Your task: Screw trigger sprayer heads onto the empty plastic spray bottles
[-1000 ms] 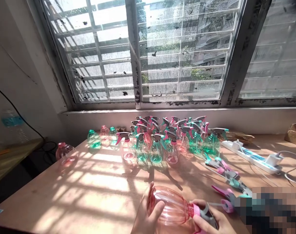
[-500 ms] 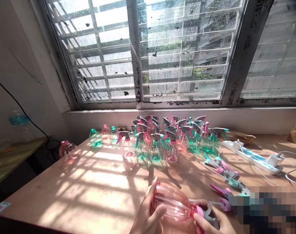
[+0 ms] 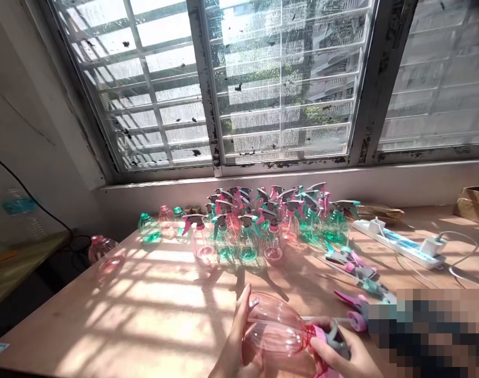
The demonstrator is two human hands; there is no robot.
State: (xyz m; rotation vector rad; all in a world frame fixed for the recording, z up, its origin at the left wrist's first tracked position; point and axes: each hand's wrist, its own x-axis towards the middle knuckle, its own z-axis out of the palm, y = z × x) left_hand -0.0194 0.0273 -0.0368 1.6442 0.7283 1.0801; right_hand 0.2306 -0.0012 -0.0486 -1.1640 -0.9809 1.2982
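Observation:
A clear pink spray bottle [image 3: 277,325] lies sideways between my hands, low in the head view, its neck pointing right. My left hand [image 3: 239,338] is wrapped around the bottle's base end. At the neck, my right hand [image 3: 337,349] grips the pink collar of the grey-and-pink spray head [image 3: 332,341]. The spray head sits on the neck, and a thin tube shows inside the bottle. Just beyond my right hand lies a loose pink-and-grey spray head [image 3: 355,310] with its tube. How tightly the collar is seated cannot be seen.
Several spray bottles with heads [image 3: 247,236] stand grouped near the window. Headless bottles, one a green bottle [image 3: 149,230] and one a pink bottle [image 3: 103,252], stand at the left. Loose spray heads [image 3: 361,270] lie right, near a white power strip [image 3: 399,244] with cables.
The view has shifted slightly. My left fingers have moved around the bottle's base, and the spray head in my right hand has turned, showing more pink below.

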